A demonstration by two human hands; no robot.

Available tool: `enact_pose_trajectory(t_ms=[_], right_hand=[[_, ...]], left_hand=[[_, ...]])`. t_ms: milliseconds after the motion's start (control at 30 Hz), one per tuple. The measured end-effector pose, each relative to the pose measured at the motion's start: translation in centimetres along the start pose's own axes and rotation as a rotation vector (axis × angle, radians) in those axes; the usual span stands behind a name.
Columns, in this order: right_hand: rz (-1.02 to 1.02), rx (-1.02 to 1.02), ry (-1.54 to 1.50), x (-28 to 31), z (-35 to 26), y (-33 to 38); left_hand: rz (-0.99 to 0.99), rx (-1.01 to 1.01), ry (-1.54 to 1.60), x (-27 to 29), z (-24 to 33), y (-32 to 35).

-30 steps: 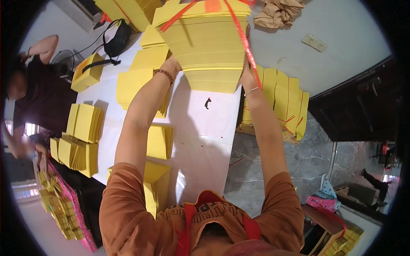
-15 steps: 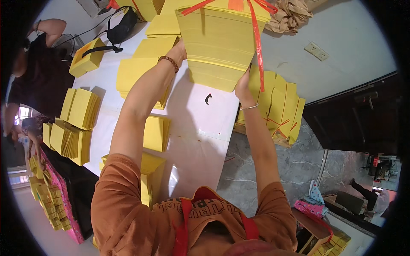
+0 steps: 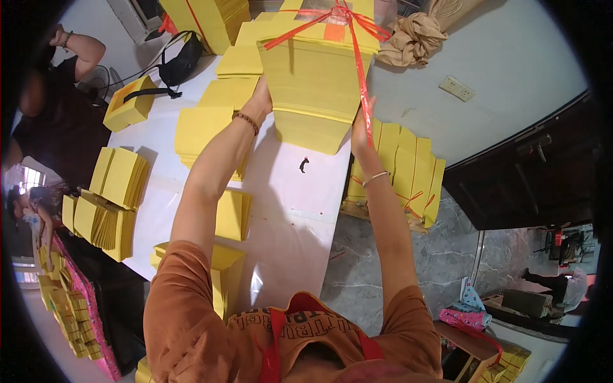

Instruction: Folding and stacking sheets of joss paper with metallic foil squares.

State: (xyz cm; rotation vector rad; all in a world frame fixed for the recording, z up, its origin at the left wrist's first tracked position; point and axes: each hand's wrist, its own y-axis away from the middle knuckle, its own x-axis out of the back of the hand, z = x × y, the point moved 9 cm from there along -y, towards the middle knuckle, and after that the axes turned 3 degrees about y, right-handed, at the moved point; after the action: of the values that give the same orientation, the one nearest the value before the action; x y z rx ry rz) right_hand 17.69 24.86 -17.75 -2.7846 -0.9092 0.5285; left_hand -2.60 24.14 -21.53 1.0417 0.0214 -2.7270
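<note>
Overhead, both hands [image 3: 260, 102] gripping tied yellow bundle [image 3: 316, 76]

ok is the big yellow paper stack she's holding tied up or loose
Tied up. Red ribbon crosses over the yellow paper stack, knotted on top. The left hand and right hand grip its two sides.

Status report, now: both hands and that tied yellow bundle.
Left hand and right hand grip yellow paper bundle, red ribbon tied round. White table below, loose yellow stacks alongside.
</note>
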Motion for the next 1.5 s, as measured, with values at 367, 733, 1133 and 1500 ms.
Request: enact_pose_trajectory(t_ms=[367, 733, 1133, 1500], right_hand=[[0.105, 0.007, 0.121, 2.2, 4.1, 0.2], [0.085, 0.244, 0.505, 2.0, 2.2, 2.2], [0.411, -0.455, -0.012, -3.0, 6.0, 20.1], [0.039, -0.681, -0.218, -17.8, 5.5, 36.6]], left_hand=[[0.021, 0.011, -0.092, 1.5, 0.2, -0.2], [0.119, 0.006, -0.227, -0.7, 4.3, 2.8], [0.103, -0.005, -0.766, -0.2, 13.5, 16.7], [0.390, 0.074, -0.857, 4.2, 17.2, 45.2]])
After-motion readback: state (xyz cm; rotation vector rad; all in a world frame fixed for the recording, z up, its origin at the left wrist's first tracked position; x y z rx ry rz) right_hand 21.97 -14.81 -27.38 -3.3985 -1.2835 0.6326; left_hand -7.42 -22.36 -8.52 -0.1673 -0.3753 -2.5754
